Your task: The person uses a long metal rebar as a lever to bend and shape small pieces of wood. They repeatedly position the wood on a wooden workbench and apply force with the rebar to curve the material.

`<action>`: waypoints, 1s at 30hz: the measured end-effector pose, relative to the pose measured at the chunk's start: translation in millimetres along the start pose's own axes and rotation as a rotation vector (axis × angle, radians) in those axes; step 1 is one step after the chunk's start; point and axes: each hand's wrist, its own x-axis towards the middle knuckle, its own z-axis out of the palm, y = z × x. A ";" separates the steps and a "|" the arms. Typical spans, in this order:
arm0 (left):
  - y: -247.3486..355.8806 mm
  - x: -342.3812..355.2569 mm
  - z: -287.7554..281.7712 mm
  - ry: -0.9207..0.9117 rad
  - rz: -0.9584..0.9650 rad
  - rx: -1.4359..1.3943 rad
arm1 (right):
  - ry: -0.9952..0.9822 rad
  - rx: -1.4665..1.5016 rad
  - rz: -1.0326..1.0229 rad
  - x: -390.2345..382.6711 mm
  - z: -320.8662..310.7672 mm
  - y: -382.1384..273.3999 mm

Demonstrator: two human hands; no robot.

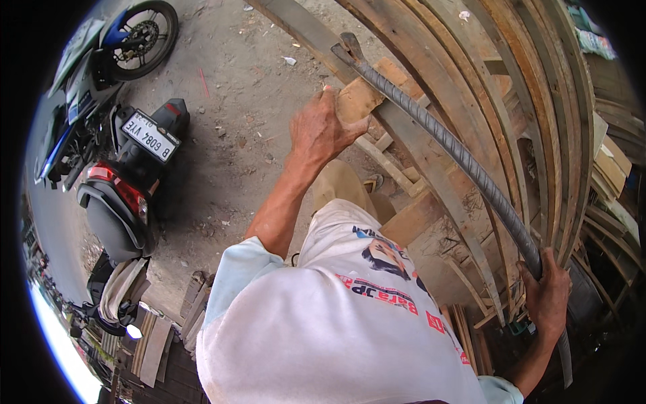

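Observation:
My right hand is wrapped round the lower part of a long pry bar of dark ribbed steel. The bar runs up and to the left across a stack of planks, and its forked claw end lies over the edge of the nearest plank, beside a short wooden block. Against the left end of that block my left hand is closed, thumb and fingers about its edge. Part of the bar's claw sits over the wood, so how deep it bites cannot be seen.
Several long timber planks, bent by the lens, fill the right side. Cross pieces lie beneath them. Parked motorbikes stand on the left, one with a black seat. Wood scraps are piled at the far right; dirt ground lies between.

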 end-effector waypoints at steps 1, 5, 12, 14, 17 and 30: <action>2.3 3.1 -3.6 -0.011 -0.016 -0.003 | 0.006 0.024 0.035 -1.1 -3.4 -6.0; -8.8 4.7 3.3 -0.007 0.040 -0.006 | 0.048 0.112 0.020 -2.7 62.6 5.7; -6.8 3.9 0.6 -0.073 0.037 0.042 | 0.049 0.369 0.033 10.0 217.7 19.3; -3.5 5.5 -6.9 -0.062 0.080 0.032 | 0.073 0.483 0.022 9.0 254.6 13.5; -0.2 13.1 -16.9 -0.054 0.189 0.059 | 0.069 0.627 0.019 0.1 301.2 -4.9; 114.5 24.5 6.2 -0.103 1.011 0.704 | -0.060 1.060 0.269 -97.6 443.7 -11.6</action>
